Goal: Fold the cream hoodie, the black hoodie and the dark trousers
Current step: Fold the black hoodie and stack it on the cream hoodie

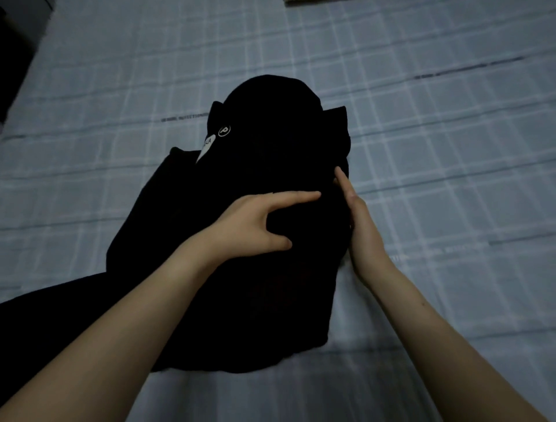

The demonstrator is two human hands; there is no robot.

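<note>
The black hoodie (246,301) lies on the bed in the middle of the head view, its hood pointing away from me and a white label and round logo showing near the neck. Its right side looks folded inward. One sleeve trails off to the lower left. My left hand (255,223) lies flat on the hoodie's middle, fingers straight and pointing right. My right hand (361,226) stands on its edge along the hoodie's right side, fingers straight and touching the cloth. The cream hoodie and the dark trousers are not in view.
The bed is covered by a pale blue checked sheet (436,150) that stretches around the hoodie on all sides. A dark area (15,60) beyond the bed's edge fills the upper left corner. A flat object (304,2) peeks in at the top edge.
</note>
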